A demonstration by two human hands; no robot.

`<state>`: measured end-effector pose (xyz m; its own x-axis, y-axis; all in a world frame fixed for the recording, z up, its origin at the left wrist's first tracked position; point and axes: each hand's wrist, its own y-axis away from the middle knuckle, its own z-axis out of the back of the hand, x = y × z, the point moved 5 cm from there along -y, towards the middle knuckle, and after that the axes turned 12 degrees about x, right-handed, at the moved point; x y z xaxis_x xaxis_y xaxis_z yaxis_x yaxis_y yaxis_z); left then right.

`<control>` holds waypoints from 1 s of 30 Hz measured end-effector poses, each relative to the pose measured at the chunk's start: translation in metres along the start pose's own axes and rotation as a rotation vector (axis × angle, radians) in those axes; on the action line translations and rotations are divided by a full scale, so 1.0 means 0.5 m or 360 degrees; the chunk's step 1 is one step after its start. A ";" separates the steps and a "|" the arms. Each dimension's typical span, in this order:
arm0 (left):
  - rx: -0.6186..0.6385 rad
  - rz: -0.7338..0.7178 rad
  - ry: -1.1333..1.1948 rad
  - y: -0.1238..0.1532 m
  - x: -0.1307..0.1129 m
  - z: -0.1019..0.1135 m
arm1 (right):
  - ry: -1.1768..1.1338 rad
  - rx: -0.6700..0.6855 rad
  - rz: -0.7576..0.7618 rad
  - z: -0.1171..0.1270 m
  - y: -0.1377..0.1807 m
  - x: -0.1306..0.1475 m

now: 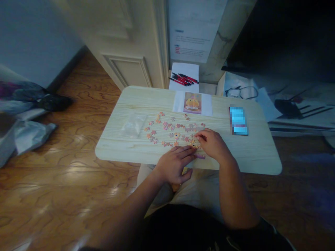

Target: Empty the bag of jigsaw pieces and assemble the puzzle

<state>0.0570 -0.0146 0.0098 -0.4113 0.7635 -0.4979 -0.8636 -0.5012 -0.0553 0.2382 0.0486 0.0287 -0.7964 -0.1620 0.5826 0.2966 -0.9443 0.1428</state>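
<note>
Several small pink and orange jigsaw pieces (167, 130) lie scattered over the middle of a small pale wooden table (131, 146). My left hand (174, 164) lies flat at the table's near edge, fingers stretched toward a joined cluster of pieces (196, 148). My right hand (212, 143) is curled over that cluster, fingertips pinched on a piece I cannot make out. A reference picture (193, 103) of an orange figure lies on white paper at the far edge.
A clear plastic bag (133, 125) lies left of the pieces. A phone (238, 120) with a lit screen rests at the right. Red and black pens (184, 79) lie on paper behind the table. Glasses (242, 92) and papers sit far right. Bags (23, 115) lie on the floor at left.
</note>
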 end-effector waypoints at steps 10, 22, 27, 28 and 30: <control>0.0005 0.0009 0.0001 -0.003 0.001 -0.001 | 0.0034 0.0107 -0.0036 -0.026 -0.006 0.013; 0.0044 0.0024 0.0002 -0.004 0.001 -0.003 | 0.0028 0.0129 -0.0100 -0.025 -0.006 0.008; 0.0044 0.0029 0.0002 -0.004 -0.001 0.002 | 0.0142 0.0172 -0.0066 -0.025 -0.006 0.016; 0.0045 0.0026 0.0004 -0.004 -0.001 0.003 | 0.0151 0.0162 -0.0064 -0.025 -0.005 0.017; 0.0046 0.0021 0.0004 -0.005 -0.001 0.003 | 0.0131 0.0118 -0.0069 -0.025 -0.001 0.018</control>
<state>0.0589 -0.0133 0.0116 -0.4221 0.7559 -0.5005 -0.8662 -0.4992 -0.0235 0.2243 0.0442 0.0240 -0.8490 -0.1474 0.5075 0.2968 -0.9276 0.2270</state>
